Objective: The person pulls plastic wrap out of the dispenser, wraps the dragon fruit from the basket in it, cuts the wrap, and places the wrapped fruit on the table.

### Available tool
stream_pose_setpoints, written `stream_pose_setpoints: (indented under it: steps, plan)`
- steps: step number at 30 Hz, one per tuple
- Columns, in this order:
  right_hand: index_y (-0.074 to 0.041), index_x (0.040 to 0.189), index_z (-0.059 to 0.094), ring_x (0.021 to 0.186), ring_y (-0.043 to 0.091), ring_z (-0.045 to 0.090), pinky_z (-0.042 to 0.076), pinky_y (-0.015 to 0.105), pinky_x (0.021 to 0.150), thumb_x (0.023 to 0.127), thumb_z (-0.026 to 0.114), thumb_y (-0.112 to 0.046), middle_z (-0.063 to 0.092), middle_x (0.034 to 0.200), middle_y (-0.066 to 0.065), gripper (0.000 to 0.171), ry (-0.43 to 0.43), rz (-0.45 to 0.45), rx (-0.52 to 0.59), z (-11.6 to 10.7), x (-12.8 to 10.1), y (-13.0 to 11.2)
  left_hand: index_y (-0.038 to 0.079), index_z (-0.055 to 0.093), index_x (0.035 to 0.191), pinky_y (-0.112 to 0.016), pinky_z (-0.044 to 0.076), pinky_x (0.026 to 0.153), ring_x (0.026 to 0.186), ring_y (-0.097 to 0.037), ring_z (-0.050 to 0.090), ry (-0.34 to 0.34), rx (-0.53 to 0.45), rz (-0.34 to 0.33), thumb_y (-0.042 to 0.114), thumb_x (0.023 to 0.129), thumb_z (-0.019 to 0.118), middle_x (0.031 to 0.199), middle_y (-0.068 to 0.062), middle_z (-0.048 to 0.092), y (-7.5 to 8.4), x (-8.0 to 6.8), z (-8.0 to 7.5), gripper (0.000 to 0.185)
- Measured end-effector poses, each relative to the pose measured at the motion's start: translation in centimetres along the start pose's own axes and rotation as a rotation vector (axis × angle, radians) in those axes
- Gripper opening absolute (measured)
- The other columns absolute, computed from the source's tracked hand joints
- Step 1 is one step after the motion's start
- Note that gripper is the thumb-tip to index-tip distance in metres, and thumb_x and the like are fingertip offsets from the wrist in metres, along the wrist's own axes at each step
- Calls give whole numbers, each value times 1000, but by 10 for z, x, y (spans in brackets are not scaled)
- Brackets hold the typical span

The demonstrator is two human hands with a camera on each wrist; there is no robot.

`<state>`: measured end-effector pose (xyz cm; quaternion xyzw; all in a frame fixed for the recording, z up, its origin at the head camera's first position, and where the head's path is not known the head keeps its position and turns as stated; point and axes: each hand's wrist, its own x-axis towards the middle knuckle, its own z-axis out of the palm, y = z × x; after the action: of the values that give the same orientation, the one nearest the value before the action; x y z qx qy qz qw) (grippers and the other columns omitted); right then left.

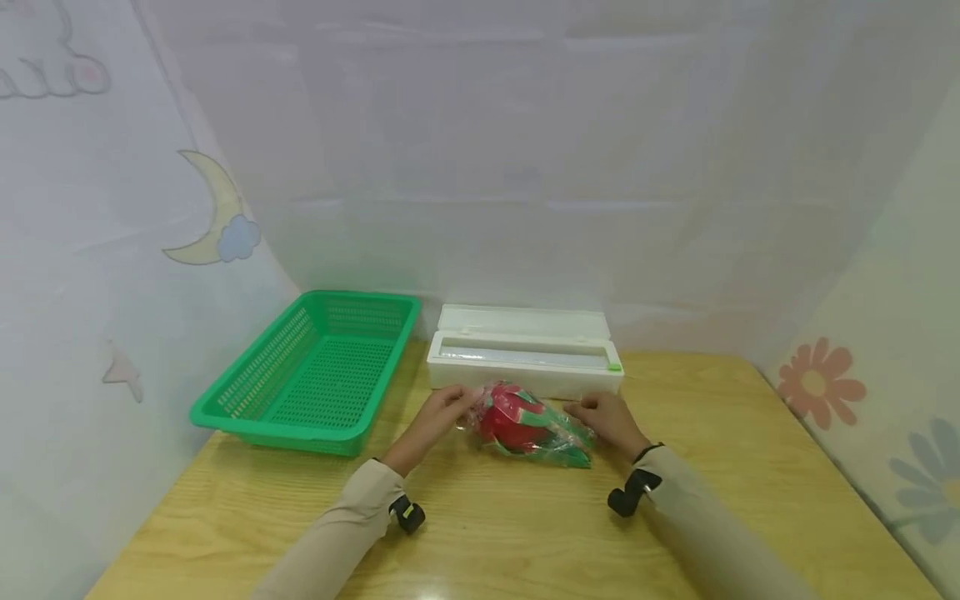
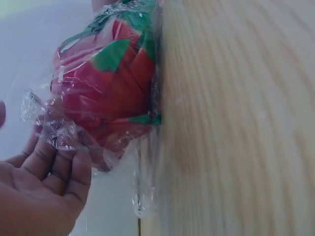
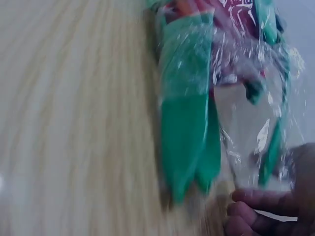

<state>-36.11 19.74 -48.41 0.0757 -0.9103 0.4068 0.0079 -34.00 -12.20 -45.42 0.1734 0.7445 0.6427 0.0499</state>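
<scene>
A red dragon fruit (image 1: 513,421) with green leaf tips lies on its side on the table, wrapped in clear plastic wrap (image 2: 64,130). At its left end, my left hand (image 1: 447,410) touches the crumpled film with its fingertips. The left wrist view shows those fingers (image 2: 59,169) nearly straight, the thumb apart from them. Beyond the green tips (image 3: 184,142), at the right end, my right hand (image 1: 609,417) pinches the loose edge of the wrap between thumb and curled fingers (image 3: 258,214).
Behind the fruit stands a white wrap dispenser box (image 1: 525,379), its lid (image 1: 525,321) raised and a roll of film (image 1: 525,357) inside. A green plastic basket (image 1: 300,433) sits at the left of the wooden table (image 1: 480,533). Printed cloth walls (image 1: 487,167) enclose the back and sides.
</scene>
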Motion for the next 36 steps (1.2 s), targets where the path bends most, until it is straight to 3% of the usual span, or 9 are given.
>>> stream_pose_setpoints:
  steps: [3, 7, 13, 17, 19, 22, 28, 33, 36]
  plan:
    - [-3, 66, 59, 55, 13, 43, 38, 28, 54, 96, 67, -15, 47, 59, -3, 33, 17, -49, 81, 6, 7, -8, -10, 62, 90, -34, 56, 70, 70, -9, 58, 24, 1, -17, 15, 101, 59, 77, 1, 63, 1, 3, 4, 27]
    - [3, 82, 64, 63, 11, 50, 44, 27, 60, 97, 64, -10, 61, 72, 2, 20, 57, -81, 229, 8, 1, -25, -10, 58, 91, -25, 49, 65, 68, -7, 56, 70, -29, 5, 9, 101, 58, 74, 4, 61, -5, 5, 6, 22]
    - [-1, 103, 59, 55, 13, 48, 42, 28, 54, 104, 56, -17, 61, 70, 10, 17, 72, -122, 201, 14, -21, -45, -8, 64, 88, -28, 48, 62, 65, -11, 54, 105, 17, -71, 19, 106, 46, 72, -1, 60, -2, 5, 8, 37]
    - [-3, 125, 57, 90, 24, 66, 55, 39, 75, 105, 53, -28, 70, 107, 15, 32, 5, -146, 162, 16, -27, -49, -8, 67, 89, -32, 50, 65, 66, -13, 54, 112, 17, -113, 22, 105, 51, 74, -2, 62, -3, 7, 7, 37]
    - [-4, 138, 52, 113, 33, 62, 53, 49, 89, 104, 55, -32, 63, 128, 18, 45, -65, -167, 131, 16, -29, -50, -8, 68, 90, -37, 52, 68, 67, -13, 55, 116, 14, -114, 21, 104, 54, 75, -1, 62, -2, 7, 6, 36]
    - [-6, 150, 42, 128, 40, 52, 45, 58, 100, 98, 64, -40, 53, 142, 21, 66, -163, -182, 62, 16, -29, -50, -9, 68, 89, -40, 52, 70, 68, -12, 55, 120, 17, -97, 20, 101, 59, 75, 2, 62, -1, 10, 5, 32]
    - [-1, 152, 36, 134, 45, 45, 41, 63, 103, 84, 79, -46, 46, 147, 25, 92, -174, -253, -41, 21, -28, -51, -8, 70, 89, -38, 56, 69, 66, -11, 59, 104, 8, -43, 12, 93, 70, 73, 1, 65, 3, 12, 5, 20]
    - [-2, 146, 43, 131, 40, 49, 42, 58, 104, 83, 81, -41, 52, 143, 19, 83, -136, -308, -68, 28, -29, -51, -7, 69, 85, -34, 52, 63, 66, -14, 56, 158, 114, 45, 6, 91, 70, 72, -3, 64, 8, 11, 6, 14]
    - [-4, 142, 48, 127, 35, 53, 45, 56, 102, 84, 81, -38, 56, 137, 14, 75, -108, -301, -91, 31, -29, -51, -5, 67, 84, -29, 50, 61, 68, -15, 55, 179, 158, 47, 7, 93, 68, 73, -2, 61, 12, 10, 8, 15]
